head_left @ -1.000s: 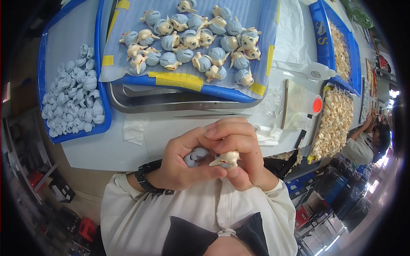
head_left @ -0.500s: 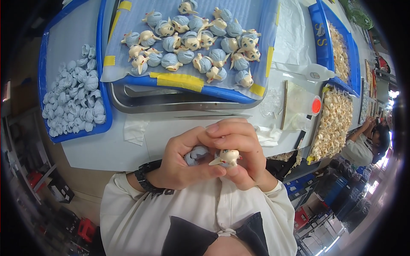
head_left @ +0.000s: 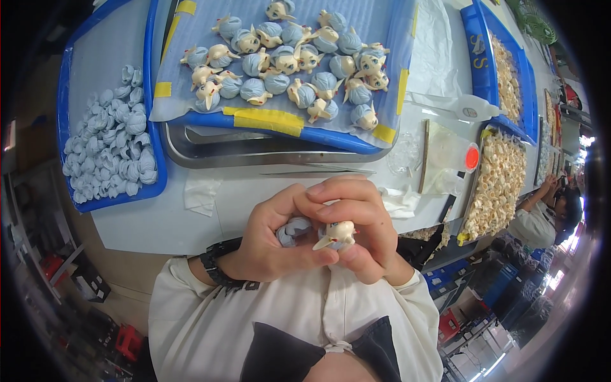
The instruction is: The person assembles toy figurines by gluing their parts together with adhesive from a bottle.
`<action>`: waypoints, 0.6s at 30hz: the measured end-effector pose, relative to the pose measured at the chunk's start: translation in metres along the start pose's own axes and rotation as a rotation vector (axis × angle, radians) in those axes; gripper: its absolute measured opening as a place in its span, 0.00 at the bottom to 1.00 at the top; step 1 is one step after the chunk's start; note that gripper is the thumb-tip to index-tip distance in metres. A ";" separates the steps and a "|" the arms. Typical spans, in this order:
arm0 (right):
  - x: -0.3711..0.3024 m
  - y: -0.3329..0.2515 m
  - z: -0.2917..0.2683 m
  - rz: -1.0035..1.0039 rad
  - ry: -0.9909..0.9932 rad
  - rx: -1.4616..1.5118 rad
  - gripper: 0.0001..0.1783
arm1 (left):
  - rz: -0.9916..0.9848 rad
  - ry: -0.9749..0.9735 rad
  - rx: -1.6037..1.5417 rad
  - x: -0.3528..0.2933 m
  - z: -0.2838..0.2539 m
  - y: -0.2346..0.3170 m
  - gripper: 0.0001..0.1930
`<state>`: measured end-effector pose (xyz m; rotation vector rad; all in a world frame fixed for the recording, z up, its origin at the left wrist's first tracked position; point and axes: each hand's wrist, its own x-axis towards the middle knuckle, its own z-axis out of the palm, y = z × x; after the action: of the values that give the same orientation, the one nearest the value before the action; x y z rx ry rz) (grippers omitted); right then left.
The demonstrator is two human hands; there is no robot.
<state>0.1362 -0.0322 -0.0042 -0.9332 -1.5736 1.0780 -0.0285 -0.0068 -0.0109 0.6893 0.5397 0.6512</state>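
Observation:
Close in front of my chest, my left hand (head_left: 267, 239) curls around a grey-blue hair piece (head_left: 293, 232) lying in its palm. A small cream doll head (head_left: 341, 233) with pointed ears is pinched between the thumb and fingers of my right hand (head_left: 370, 232). My left thumb reaches across to the head's ear side. The fingertips of both hands meet above it. Some grey-blue shows beneath the head, mostly hidden by the fingers. Beyond my hands, several doll heads with grey-blue hair (head_left: 284, 60) lie on a foam-lined blue tray (head_left: 203, 120).
At left, a blue tray (head_left: 159, 169) holds piled grey-blue hair pieces (head_left: 114, 143). Tweezers (head_left: 318, 170) lie beyond my hands. To the right are a white squeeze bottle (head_left: 474, 108), a red-topped round container (head_left: 471, 156), and trays of cream parts (head_left: 495, 181). Another person (head_left: 541, 219) sits far right.
The doll head has shifted and turned slightly between my fingers, its ear tipping lower. Both hands keep nearly the same place and grip.

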 end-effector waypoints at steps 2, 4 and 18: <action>0.001 0.000 0.000 -0.003 -0.012 0.033 0.18 | -0.004 -0.004 0.001 -0.001 -0.001 -0.001 0.17; 0.002 0.001 -0.001 -0.016 -0.022 0.027 0.17 | -0.006 -0.009 0.003 -0.002 -0.003 -0.001 0.17; 0.054 0.014 -0.023 0.019 0.262 -0.984 0.26 | -0.141 0.040 -0.189 0.008 0.003 0.009 0.22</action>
<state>0.1473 0.0271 0.0015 -1.6439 -1.8623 0.1014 -0.0241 0.0029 -0.0044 0.4571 0.5508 0.5764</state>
